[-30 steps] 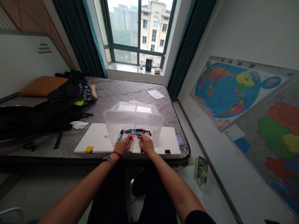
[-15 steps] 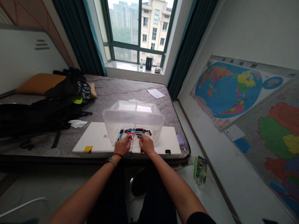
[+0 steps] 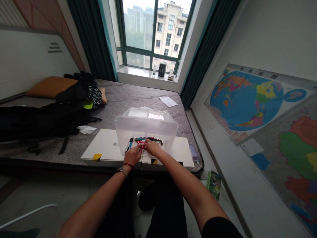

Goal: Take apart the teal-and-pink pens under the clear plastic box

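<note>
A clear plastic bin (image 3: 146, 127) lies on its side on white flat boxes (image 3: 104, 143), its opening toward me. Several pens (image 3: 145, 138), black, teal and red, lie in it. A teal and black pen (image 3: 130, 144) rests apart at the left. My left hand (image 3: 133, 155) is closed in a pinch on a small red object (image 3: 142, 144), perhaps a pen or its part. My right hand (image 3: 152, 148) meets it there, fingers closed at the same red object. Its exact shape is hidden by the fingers.
The boxes lie at the front edge of a grey mattress (image 3: 138, 94). Black bags and clothes (image 3: 49, 119) are at the left, with crumpled tissue (image 3: 86, 129) beside them. A paper sheet (image 3: 168, 101) lies behind the bin. A green box (image 3: 214, 185) stands at the lower right.
My right hand has moved left and forward to meet my left hand at the red object. The whole view has shifted slightly.
</note>
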### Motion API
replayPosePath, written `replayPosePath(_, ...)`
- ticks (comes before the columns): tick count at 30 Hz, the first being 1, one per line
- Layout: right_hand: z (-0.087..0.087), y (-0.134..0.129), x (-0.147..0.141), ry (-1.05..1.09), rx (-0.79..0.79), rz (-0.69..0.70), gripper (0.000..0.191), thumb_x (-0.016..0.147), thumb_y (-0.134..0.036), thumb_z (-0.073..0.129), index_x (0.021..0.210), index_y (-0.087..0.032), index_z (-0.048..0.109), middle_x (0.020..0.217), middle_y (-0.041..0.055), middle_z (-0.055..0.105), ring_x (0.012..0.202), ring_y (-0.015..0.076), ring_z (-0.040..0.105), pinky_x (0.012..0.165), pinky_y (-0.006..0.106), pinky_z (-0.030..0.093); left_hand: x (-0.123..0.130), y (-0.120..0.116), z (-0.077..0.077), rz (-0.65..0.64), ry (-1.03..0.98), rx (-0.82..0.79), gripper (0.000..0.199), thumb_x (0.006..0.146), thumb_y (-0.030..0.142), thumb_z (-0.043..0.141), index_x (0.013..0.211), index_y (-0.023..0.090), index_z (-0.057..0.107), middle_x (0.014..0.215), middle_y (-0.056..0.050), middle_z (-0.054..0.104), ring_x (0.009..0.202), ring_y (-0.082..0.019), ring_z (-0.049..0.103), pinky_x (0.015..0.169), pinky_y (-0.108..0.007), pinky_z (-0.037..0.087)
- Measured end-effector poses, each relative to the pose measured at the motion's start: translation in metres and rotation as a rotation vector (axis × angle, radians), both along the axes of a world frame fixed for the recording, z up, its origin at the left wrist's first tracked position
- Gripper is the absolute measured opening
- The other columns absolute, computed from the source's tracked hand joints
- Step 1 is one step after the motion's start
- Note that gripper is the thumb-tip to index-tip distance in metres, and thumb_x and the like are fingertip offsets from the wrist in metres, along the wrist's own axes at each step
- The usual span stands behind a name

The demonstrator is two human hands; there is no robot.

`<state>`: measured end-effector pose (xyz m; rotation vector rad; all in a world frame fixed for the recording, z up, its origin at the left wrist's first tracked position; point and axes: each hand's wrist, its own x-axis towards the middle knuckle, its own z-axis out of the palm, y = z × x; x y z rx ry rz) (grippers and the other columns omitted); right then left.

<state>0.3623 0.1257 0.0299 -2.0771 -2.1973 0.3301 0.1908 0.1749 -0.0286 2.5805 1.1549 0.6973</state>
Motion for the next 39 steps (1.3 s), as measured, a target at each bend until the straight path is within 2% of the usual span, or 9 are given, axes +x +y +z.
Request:
replayPosePath(6,0.005,0.024,0.002,-0.063,-0.042,0.177,0.023,0.095,-0.015,0.049,0.104,-0.018,0.07,0.11,0.0106,0.068,0.098,0.0223,0.066,0.083,0.029,0.048,-0.001,0.0,0.001,-0.007,0.021,-0.01,0.036,0.099,0.036,0.041,0.125,0.023,0.063,0.095,-0.009,0.074,0.084,-0.022,0.069,0.071,-0.028,0.045)
replayPosePath(10,0.009,0.022,0.017,-0.014,0.008,0.074,0.021,0.093,-0.019,0.054,0.108,-0.023,0.07,0.112,0.0075,0.068,0.094,0.0205,0.067,0.077,0.026,0.046,-0.001,0.0,0.001,-0.017,0.031,-0.029,0.037,0.1,0.037,0.038,0.124,0.023,0.063,0.098,-0.009,0.074,0.086,-0.021,0.068,0.073,-0.028,0.045)
replayPosePath(14,0.016,0.021,0.029,0.0,0.018,-0.028,0.019,0.088,-0.017,0.058,0.098,-0.022,0.073,0.102,0.0075,0.07,0.087,0.0198,0.067,0.072,0.025,0.045,-0.001,-0.001,0.003,-0.001,0.044,-0.034,0.04,0.102,0.041,0.032,0.124,0.024,0.061,0.093,-0.008,0.073,0.081,-0.021,0.068,0.069,-0.028,0.044)
replayPosePath(20,0.015,0.032,0.015,-0.009,-0.037,0.01,0.015,0.084,-0.02,0.066,0.095,-0.02,0.076,0.103,0.0111,0.073,0.094,0.0231,0.067,0.077,0.027,0.047,0.0,-0.002,0.003,0.013,0.04,-0.033,0.04,0.102,0.041,0.03,0.122,0.024,0.06,0.091,-0.009,0.073,0.082,-0.021,0.068,0.069,-0.028,0.044)
replayPosePath(24,0.011,0.035,0.003,-0.098,-0.086,0.005,0.017,0.085,-0.015,0.06,0.091,-0.016,0.076,0.103,0.0159,0.074,0.093,0.0269,0.07,0.078,0.032,0.051,0.0,0.0,0.001,0.005,0.033,-0.028,0.042,0.102,0.042,0.03,0.124,0.024,0.061,0.093,-0.009,0.073,0.083,-0.022,0.068,0.071,-0.029,0.045)
replayPosePath(27,0.009,0.034,0.001,-0.138,-0.104,-0.008,0.022,0.088,-0.014,0.054,0.095,-0.013,0.075,0.105,0.0178,0.074,0.095,0.0277,0.071,0.078,0.033,0.053,0.0,0.0,0.0,-0.016,0.02,-0.031,0.041,0.102,0.04,0.031,0.125,0.024,0.061,0.099,-0.009,0.074,0.087,-0.023,0.069,0.074,-0.03,0.047)
replayPosePath(33,0.001,0.031,0.002,-0.141,-0.064,0.09,0.024,0.087,-0.011,0.056,0.104,-0.014,0.073,0.12,0.0174,0.07,0.112,0.0267,0.066,0.091,0.034,0.052,0.0,0.001,-0.002,-0.053,-0.024,-0.035,0.039,0.101,0.037,0.034,0.126,0.025,0.061,0.113,-0.008,0.073,0.094,-0.023,0.069,0.077,-0.03,0.049)
replayPosePath(37,0.003,0.034,0.003,-0.133,-0.034,0.107,0.023,0.089,-0.011,0.054,0.105,-0.014,0.07,0.117,0.0164,0.07,0.105,0.0252,0.068,0.088,0.033,0.052,-0.001,0.001,-0.002,-0.05,-0.026,-0.029,0.038,0.101,0.036,0.034,0.125,0.026,0.062,0.112,-0.008,0.073,0.095,-0.024,0.069,0.079,-0.032,0.05)
replayPosePath(39,0.009,0.034,0.007,-0.102,-0.024,0.056,0.022,0.094,-0.017,0.05,0.106,-0.014,0.068,0.112,0.0164,0.071,0.098,0.0248,0.069,0.083,0.033,0.052,-0.001,0.0,-0.002,-0.045,-0.026,-0.04,0.038,0.101,0.035,0.035,0.126,0.026,0.062,0.113,-0.009,0.073,0.096,-0.024,0.069,0.081,-0.032,0.05)
